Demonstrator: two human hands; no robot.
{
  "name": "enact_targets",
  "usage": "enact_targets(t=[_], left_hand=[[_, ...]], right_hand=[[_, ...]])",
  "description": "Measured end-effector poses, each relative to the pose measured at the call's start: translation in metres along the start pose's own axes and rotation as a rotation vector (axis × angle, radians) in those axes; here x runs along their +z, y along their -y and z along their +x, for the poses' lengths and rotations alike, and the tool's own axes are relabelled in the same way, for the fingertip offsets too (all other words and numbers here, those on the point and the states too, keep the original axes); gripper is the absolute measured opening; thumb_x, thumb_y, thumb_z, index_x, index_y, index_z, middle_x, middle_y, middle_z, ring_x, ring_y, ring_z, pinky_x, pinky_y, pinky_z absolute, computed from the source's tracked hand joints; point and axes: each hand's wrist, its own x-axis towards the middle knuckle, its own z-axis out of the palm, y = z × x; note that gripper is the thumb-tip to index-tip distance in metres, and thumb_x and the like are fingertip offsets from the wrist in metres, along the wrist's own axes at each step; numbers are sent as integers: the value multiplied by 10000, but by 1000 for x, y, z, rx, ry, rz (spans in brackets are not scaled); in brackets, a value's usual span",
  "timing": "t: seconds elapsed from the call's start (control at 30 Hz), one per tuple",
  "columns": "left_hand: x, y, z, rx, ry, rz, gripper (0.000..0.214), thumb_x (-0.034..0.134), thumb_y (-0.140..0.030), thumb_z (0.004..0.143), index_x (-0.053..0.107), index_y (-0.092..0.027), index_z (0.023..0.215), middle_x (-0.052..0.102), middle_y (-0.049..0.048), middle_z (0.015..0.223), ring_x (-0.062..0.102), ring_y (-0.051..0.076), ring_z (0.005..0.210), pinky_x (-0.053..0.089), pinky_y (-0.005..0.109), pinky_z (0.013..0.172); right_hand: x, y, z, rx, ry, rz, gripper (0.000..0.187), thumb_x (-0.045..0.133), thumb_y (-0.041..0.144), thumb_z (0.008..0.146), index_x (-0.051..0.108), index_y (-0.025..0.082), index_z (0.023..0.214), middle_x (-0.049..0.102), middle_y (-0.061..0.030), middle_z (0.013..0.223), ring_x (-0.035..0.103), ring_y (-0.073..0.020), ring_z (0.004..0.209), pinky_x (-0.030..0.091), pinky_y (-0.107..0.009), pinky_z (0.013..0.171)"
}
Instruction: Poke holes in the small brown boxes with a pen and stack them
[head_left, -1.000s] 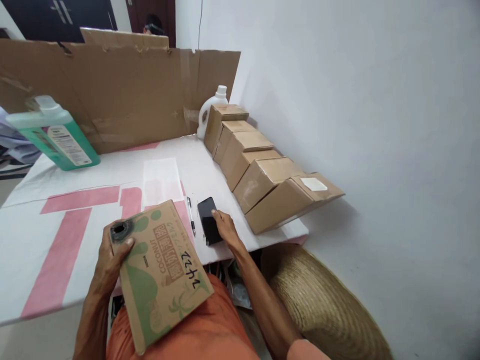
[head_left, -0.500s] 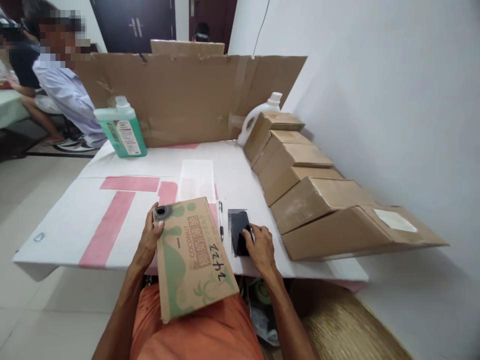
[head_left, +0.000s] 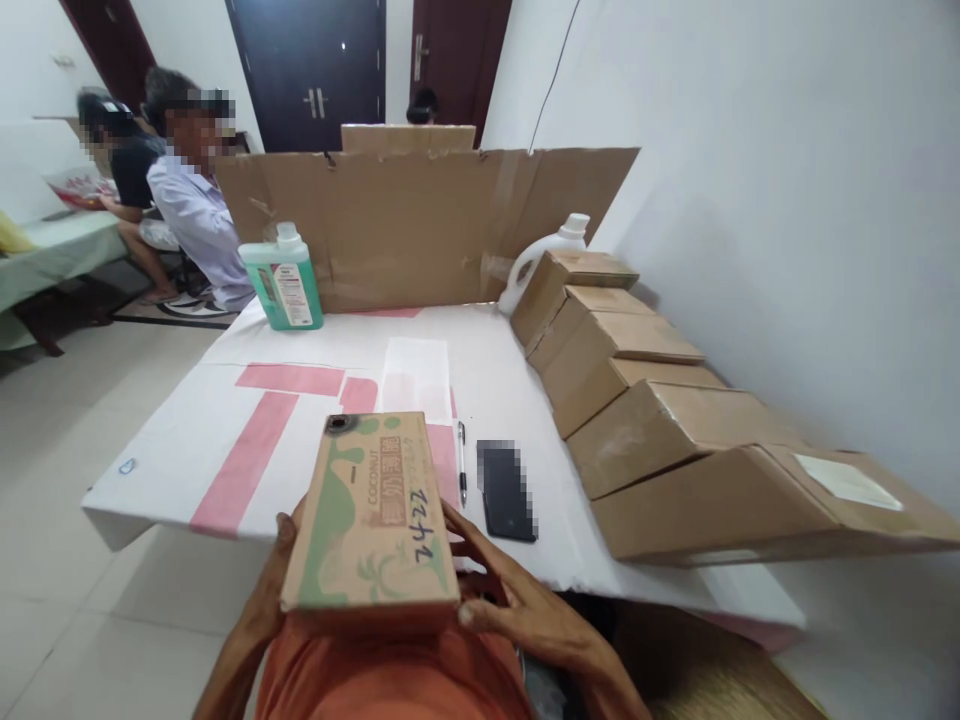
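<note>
A brown cardboard box (head_left: 352, 540) with green drips, a palm tree, the word COCONUT and a handwritten 2422 is held at the table's near edge, its near end over my lap. A dark-ringed hole shows in its far left corner. My left hand (head_left: 271, 580) grips its left side, thumb in sight and the other fingers mostly hidden. My right hand (head_left: 517, 600) is against the right side, its fingers along the edge and the thumb by the near corner. To the right of the box lie a pen (head_left: 462, 465) and a black phone (head_left: 508, 495).
Cardboard boxes (head_left: 675, 480) line the table's right side against the wall. A green liquid bottle (head_left: 292, 290) and a white jug (head_left: 547, 255) stand by an upright cardboard sheet (head_left: 405, 230). A translucent sheet (head_left: 416, 375) lies on the cloth. People (head_left: 199, 215) sit at the far left.
My right hand has left the phone and come to the box's right side. The box has turned, its near end now facing me. The view has shifted, so the table appears lower and further right.
</note>
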Motion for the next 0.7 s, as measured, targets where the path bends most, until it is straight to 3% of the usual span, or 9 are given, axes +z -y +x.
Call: enact_targets(t=[0.1,0.17,0.27,0.33,0.43,0.57,0.7], left_hand=[[-21,-30,-4,41,-56,80,1019,561,-982,737,723,-220,1394,752,139,1372,519,424,1500,452,541,1242],[-26,-48,-2,113,-73,78,1053,473,-1012,751,716,-221,1402,739,137,1397,500,425,1514,449,541,1243],[-19,-64,11,217,-70,40,1034,385,-986,824,660,-227,1471,682,134,1487,456,390,1552,410,507,1272],[-9,-64,25,288,-90,36,984,380,-946,873,606,-245,1525,629,126,1555,426,366,1574,376,503,1290],[4,-51,50,404,-146,89,930,358,-910,912,561,-271,1555,556,122,1626,422,367,1571,393,560,1263],[15,-33,79,486,-195,194,826,414,-834,952,540,-290,1561,554,122,1617,433,360,1562,434,574,1223],[3,-51,115,607,-384,200,767,433,-783,984,470,-319,1594,550,103,1616,440,318,1561,462,511,1208]], right_hand=[[1,25,23,-92,-117,-125,828,705,671,949,439,337,1658,591,-143,1449,636,-282,1192,571,-442,960],[3,44,45,-188,-193,-221,764,592,735,987,511,312,1618,619,-129,1308,635,-269,1117,577,-427,905],[5,65,82,-307,-272,-321,823,452,826,992,543,277,1598,598,-123,1274,600,-289,1226,517,-484,1085],[3,70,104,-346,-300,-337,865,377,857,991,504,279,1622,569,-130,1396,521,-306,1392,374,-524,1252],[-5,64,127,-323,-301,-263,907,277,889,982,384,321,1682,435,-121,1646,327,-321,1592,220,-570,1334],[-8,54,146,-255,-290,-250,921,297,904,964,257,380,1720,291,-95,1767,193,-329,1665,243,-623,1320],[4,69,184,-286,-210,-269,919,384,868,978,189,386,1735,251,-87,1785,249,-327,1647,244,-609,1327]])
